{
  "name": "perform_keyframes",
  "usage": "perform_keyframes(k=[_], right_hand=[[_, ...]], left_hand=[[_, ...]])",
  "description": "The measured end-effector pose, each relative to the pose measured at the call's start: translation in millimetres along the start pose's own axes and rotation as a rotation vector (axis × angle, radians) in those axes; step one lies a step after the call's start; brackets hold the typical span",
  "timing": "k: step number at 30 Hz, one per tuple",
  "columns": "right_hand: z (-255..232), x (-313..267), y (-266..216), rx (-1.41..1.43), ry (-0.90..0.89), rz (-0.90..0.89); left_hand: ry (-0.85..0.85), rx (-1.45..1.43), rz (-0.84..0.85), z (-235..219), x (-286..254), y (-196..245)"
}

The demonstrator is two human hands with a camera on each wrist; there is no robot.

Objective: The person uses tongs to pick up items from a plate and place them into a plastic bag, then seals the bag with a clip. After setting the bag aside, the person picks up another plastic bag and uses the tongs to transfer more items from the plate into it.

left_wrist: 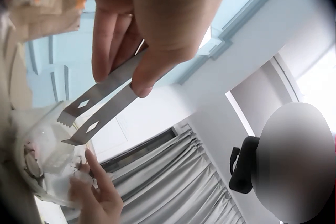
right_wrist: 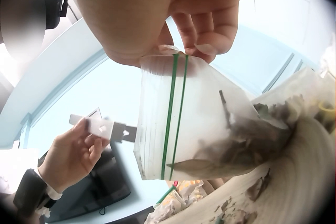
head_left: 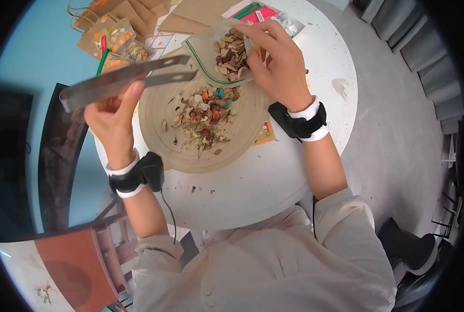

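Observation:
My left hand point(head_left: 113, 124) holds metal tongs point(head_left: 102, 83), its thumb along one arm. The tips of the tongs point(left_wrist: 105, 88) stand apart with nothing between them, overlapping the mouth of the zip bag in the left wrist view. With thumb and fingers, my right hand point(head_left: 283, 67) pinches the edge of this clear zip bag point(head_left: 201, 46). The bag point(right_wrist: 157, 124) has a green seal strip, lies tilted, and contains brown dried petals point(head_left: 232, 57). Below the hands, a round wooden plate point(head_left: 153, 122) bears a loose heap of potpourri point(head_left: 206, 117) with orange, teal and pale pieces.
The plate stands on a round white table point(head_left: 328, 57). Brown paper bags point(head_left: 130, 21) and another filled bag with orange dots point(head_left: 121, 37) lie at the back left. A pink item point(head_left: 265, 13) is at the back. Crumbs point(head_left: 193, 188) dot the near tabletop.

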State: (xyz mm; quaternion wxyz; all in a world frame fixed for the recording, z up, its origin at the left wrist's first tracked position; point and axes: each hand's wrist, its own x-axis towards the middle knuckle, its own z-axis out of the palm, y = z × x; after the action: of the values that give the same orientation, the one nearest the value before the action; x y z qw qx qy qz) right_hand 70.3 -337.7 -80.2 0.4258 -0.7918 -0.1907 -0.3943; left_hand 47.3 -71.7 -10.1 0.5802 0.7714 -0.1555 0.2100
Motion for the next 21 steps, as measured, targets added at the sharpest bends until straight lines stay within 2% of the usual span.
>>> perform_keyframes(k=[1, 4, 5, 8, 12, 13, 16, 21], right_hand=[[-0.2, 0.1, -0.5, -0.002, -0.002, 0.003], [1.6, -0.2, -1.0, -0.003, -0.008, 0.005], [2.0, -0.5, -1.2, -0.004, -0.009, 0.004], [2.0, -1.1, -2.7, -0.001, -0.022, 0.015], [1.3, -1.0, -5.4, -0.009, -0.03, 0.032], [1.3, -1.1, -5.6, -0.008, -0.031, 0.04], [2.1, -1.0, -5.8, -0.008, -0.034, 0.045], [1.1, -0.1, -7.1, -0.024, -0.04, 0.026]], left_hand=[[-0.015, -0.048, 0.01, -8.4, -6.2, -5.3], [-0.188, -0.048, -0.129, -25.8, -23.1, -22.0], [-0.294, -0.065, -0.12, -27.0, -25.9, -29.6], [-0.355, -0.15, -0.221, -19.0, -35.4, -43.2], [-0.401, -0.179, -0.228, -8.1, -33.6, -45.8], [-0.399, -0.183, -0.184, -4.2, -34.1, -52.3], [-0.407, -0.121, -0.25, -3.3, -33.6, -57.4], [-0.35, -0.117, -0.218, -0.4, -36.4, -61.7]])
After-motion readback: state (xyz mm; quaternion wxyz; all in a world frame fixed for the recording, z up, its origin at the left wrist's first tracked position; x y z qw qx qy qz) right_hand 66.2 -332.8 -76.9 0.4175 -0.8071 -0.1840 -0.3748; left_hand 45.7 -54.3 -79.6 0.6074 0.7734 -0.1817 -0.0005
